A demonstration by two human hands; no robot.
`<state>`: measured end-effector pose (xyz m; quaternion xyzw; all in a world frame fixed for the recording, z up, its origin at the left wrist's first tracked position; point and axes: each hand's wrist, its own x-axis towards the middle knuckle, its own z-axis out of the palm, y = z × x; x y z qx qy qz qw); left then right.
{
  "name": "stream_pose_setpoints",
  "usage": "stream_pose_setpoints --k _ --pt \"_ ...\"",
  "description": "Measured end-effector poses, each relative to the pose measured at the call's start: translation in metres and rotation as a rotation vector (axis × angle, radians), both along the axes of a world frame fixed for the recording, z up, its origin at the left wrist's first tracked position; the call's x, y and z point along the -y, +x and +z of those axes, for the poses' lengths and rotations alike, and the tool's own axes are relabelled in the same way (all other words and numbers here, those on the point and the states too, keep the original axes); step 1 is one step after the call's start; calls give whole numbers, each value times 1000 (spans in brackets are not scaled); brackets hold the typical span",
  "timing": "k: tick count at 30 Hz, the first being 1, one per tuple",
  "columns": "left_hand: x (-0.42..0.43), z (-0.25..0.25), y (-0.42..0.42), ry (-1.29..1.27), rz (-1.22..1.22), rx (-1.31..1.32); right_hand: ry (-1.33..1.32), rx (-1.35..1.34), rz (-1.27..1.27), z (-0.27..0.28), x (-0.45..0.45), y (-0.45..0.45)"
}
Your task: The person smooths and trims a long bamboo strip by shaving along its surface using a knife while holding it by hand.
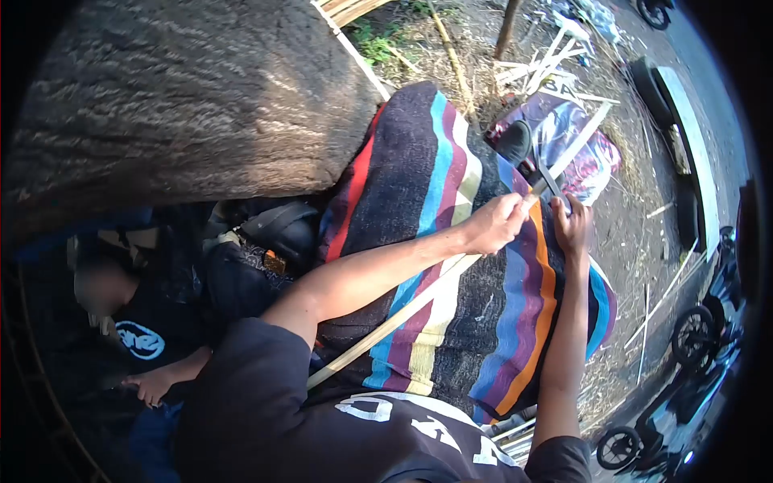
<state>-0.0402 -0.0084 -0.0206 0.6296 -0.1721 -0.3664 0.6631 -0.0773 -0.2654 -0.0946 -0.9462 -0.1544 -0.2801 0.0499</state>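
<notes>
"Head view: room?"
"Open ground right; trunk left."
"The wooden strip?"
"Over striped cloth, long axis pointing upper-right; my left hand clasps it, my right hand a knife."

So the stick is long, thin and pale, kinda yellowish on the near stretch and whiter at the far end. It's slanting across a striped cloth, pretty much straight. The knife is dark grey, sitting crosswise at the stick past its middle, edge too small to make out.
</notes>
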Motion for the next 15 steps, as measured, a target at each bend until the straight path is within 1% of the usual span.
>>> stream_pose_setpoints --k 1,2,3,5,7,8,9,10,11,12,13,14,15 --pt "1 -9 -1 -16 -8 -39 389 -329 -394 24 -12 1" --pt "1 -7 -2 -29 -13 -130 578 -364 -394 26 -8 8" --pt "0 -4 -3 -26 -29 -159 410 -339 -352 20 -3 6" --pt "-1 3 -1 -3 -42 -162 336 -357 -273 28 -7 3" --pt "-1 4 -2 19 -50 -160 412 -417 -258 49 -23 -3" --pt "0 17 -5 27 -43 -197 395 -448 -271 55 -28 -6" --pt "-1 17 -5 14 -63 -182 479 -421 -272 49 -23 -4" --pt "-2 17 -7 -1 -78 -173 391 -348 -274 16 -7 2" --pt "-2 10 -8 19 -58 -192 488 -397 -391 15 3 8" --pt "-2 6 -8 33 -45 -153 582 -438 -505 15 12 13" --pt "-2 11 -8 35 -54 -188 563 -453 -529 8 20 15" --pt "-3 17 -9 40 -62 -220 563 -440 -532 24 14 15" --pt "-3 20 -7 42 -70 -208 579 -405 -418 38 4 11"
